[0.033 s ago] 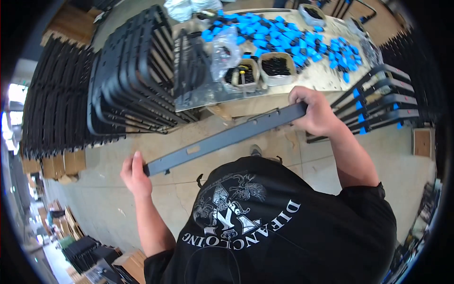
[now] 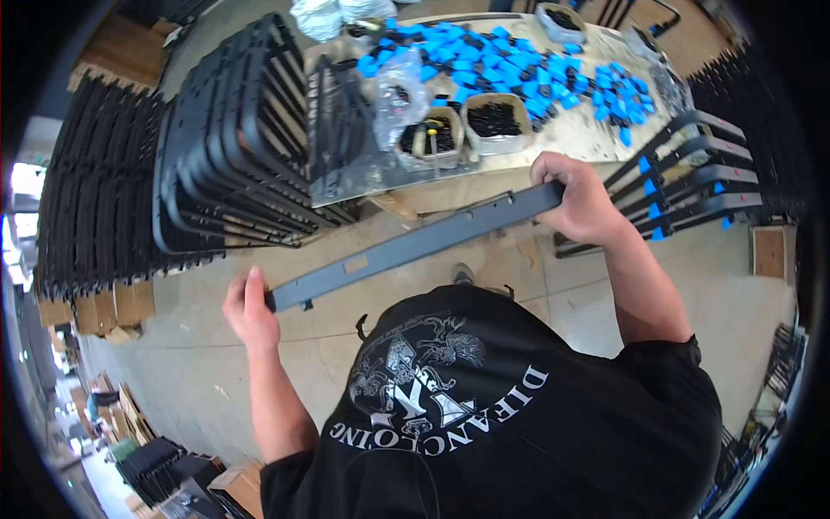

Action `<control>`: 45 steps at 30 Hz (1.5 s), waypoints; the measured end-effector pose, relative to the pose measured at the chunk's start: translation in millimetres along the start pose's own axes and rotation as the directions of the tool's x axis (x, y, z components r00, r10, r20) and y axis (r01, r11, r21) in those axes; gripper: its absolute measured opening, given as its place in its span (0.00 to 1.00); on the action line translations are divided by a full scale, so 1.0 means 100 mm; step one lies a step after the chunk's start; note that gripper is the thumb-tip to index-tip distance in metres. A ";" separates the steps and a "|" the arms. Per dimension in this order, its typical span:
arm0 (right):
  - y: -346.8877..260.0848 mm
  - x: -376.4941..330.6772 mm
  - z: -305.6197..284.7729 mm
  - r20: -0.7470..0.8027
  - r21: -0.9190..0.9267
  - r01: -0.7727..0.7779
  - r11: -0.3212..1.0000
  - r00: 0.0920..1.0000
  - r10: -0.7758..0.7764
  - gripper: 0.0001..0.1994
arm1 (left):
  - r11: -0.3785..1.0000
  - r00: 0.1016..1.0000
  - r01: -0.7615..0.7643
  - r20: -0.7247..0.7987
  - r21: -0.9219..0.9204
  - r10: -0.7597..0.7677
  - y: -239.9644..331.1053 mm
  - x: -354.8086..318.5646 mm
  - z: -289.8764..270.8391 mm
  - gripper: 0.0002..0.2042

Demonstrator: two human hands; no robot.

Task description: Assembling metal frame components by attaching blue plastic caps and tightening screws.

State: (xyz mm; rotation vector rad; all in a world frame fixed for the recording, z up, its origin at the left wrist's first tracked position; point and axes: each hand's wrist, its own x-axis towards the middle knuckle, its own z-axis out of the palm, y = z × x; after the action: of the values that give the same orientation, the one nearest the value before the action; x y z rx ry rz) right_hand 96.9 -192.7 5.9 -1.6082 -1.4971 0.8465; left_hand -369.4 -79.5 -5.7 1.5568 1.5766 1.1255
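Observation:
A long dark grey metal bar (image 2: 406, 251) hangs in the air between my hands, tilted so that its right end lies farther from me. A rectangular cutout and several small holes show along it, and a small black tab sticks out near its left end. My left hand (image 2: 252, 313) is closed on the left end, thumb up. Around the right end my right hand (image 2: 577, 199) is wrapped, with the fingers partly hidden behind the bar.
Beyond the bar stands a worktable (image 2: 588, 149) with a heap of blue-and-black pieces (image 2: 493, 60) and tubs of black parts (image 2: 495, 121). Black frames (image 2: 225, 130) are stacked on the left. More bars with blue pieces (image 2: 700, 177) sit at the right. Cardboard boxes (image 2: 112, 303) lie at the far left.
The surroundings have shifted slightly left in the view. The bar sits a touch higher in the picture, still held at both ends.

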 end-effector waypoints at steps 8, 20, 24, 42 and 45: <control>0.99 -0.12 -0.71 -0.250 0.008 -0.074 0.997 0.966 0.073 0.16 | 0.984 0.978 -0.066 0.185 -0.166 0.097 0.14 0.49 1.62 0.17; 1.19 0.81 -0.98 -0.268 -0.146 -0.164 0.976 0.956 0.121 0.11 | 0.997 0.950 0.015 0.313 -0.071 0.008 0.12 1.62 2.21 0.17; 1.34 0.77 -0.76 -0.541 -0.170 -0.225 0.959 0.835 0.100 0.13 | 0.992 0.946 0.040 0.323 -0.116 -0.001 0.10 1.62 2.23 0.15; 2.57 1.84 0.59 -0.289 -0.606 -0.293 0.740 0.947 0.139 0.16 | 0.997 0.929 -0.041 0.364 -0.065 0.062 0.22 1.59 2.12 0.17; 2.79 1.98 0.54 -0.047 -0.556 -0.319 0.768 0.934 0.354 0.21 | 0.998 0.938 -0.049 0.341 -0.042 0.060 0.19 1.60 2.16 0.16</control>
State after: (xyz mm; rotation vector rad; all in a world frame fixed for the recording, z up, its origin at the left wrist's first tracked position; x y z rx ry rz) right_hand 203.3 5.4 -257.4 -2.3617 -1.6158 0.6786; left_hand -182.0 105.4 -60.5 1.6782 1.2826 0.8468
